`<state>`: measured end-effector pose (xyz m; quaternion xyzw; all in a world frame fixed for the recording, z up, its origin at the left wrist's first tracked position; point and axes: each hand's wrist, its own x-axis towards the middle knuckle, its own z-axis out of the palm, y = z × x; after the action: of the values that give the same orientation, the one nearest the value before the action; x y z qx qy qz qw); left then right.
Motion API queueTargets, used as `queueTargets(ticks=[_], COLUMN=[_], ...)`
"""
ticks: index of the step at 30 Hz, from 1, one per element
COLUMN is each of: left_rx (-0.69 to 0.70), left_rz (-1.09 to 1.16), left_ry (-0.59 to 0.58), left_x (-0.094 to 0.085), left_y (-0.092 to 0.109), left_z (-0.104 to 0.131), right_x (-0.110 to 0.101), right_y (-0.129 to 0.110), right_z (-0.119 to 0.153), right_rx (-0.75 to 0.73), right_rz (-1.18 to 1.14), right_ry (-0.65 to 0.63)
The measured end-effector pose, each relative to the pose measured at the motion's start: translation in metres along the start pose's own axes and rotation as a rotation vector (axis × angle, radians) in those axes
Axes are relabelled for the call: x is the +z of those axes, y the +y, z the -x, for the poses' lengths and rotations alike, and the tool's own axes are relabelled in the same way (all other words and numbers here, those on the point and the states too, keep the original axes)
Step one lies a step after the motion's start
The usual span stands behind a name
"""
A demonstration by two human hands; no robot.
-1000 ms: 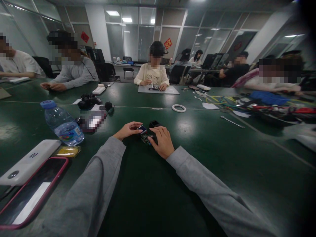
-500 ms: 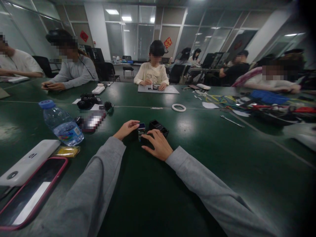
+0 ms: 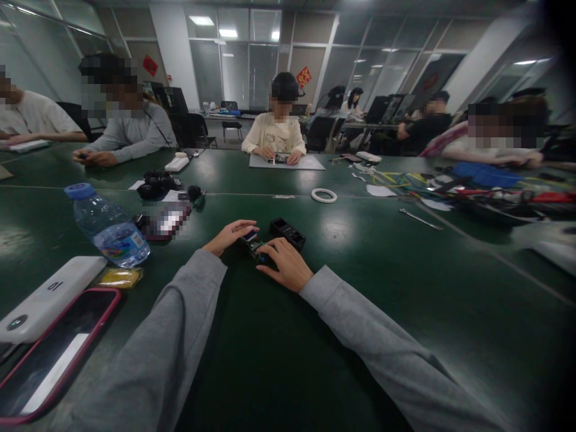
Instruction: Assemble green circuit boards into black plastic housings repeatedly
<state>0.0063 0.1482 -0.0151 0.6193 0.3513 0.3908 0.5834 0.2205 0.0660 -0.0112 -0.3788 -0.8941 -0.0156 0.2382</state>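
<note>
A small circuit board (image 3: 254, 246) with a little dark screen at its far left end lies tilted between my two hands over the green table. My left hand (image 3: 228, 237) holds the screen end, fingers laid over the top and the thumb hidden. On the near right end, the fingers of my right hand (image 3: 287, 264) are closed round the board and cover part of it. A tiny blue spot shows beside the right fingertips. Just behind my right hand stands a black slotted box (image 3: 288, 231), apart from the board.
Left of my arms are a water bottle (image 3: 108, 228), a white power bank (image 3: 49, 297), a pink-edged phone (image 3: 54, 354) and a yellow packet (image 3: 120, 278). Ahead lies a white ring (image 3: 324, 195); right of it, a wrench (image 3: 420, 219) and tangled cables (image 3: 418, 183). Several people sit around.
The circuit board has turned from nearly upright to a slant, its screen end now toward the upper left under my left fingers. The view has shifted slightly; both hands stay near the same place.
</note>
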Motion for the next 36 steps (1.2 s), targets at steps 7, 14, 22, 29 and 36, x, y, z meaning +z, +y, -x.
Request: queueTargets(ticks=[7,14,22,29,36], left_rx=[-0.019,-0.018,-0.022,-0.040,-0.054], left_rz=[-0.085,-0.100,-0.116,-0.132,-0.079], left_ry=[0.045,0.106,0.115,0.110,0.099], left_x=[-0.0014,-0.0015,-0.0028,-0.0035,-0.0059], left_y=[0.0003,-0.0003,-0.0030,-0.0018,-0.0079], left_z=[-0.0001,-0.0002,-0.0007,-0.0008,-0.0048], right_x=[0.0051,0.0058,0.0052,0.0025,0.0007], right_y=[0.0057,0.0073,0.0089,0.0064,0.0041], right_z=[0.0006,0.0023,0.0002,0.0010,0.0005], right_rx=[0.047,0.066,0.098,0.108,0.132], right_rz=[-0.039,-0.075,-0.034,-0.047,-0.053], right_ry=[0.105,0.149,0.143,0.143,0.127])
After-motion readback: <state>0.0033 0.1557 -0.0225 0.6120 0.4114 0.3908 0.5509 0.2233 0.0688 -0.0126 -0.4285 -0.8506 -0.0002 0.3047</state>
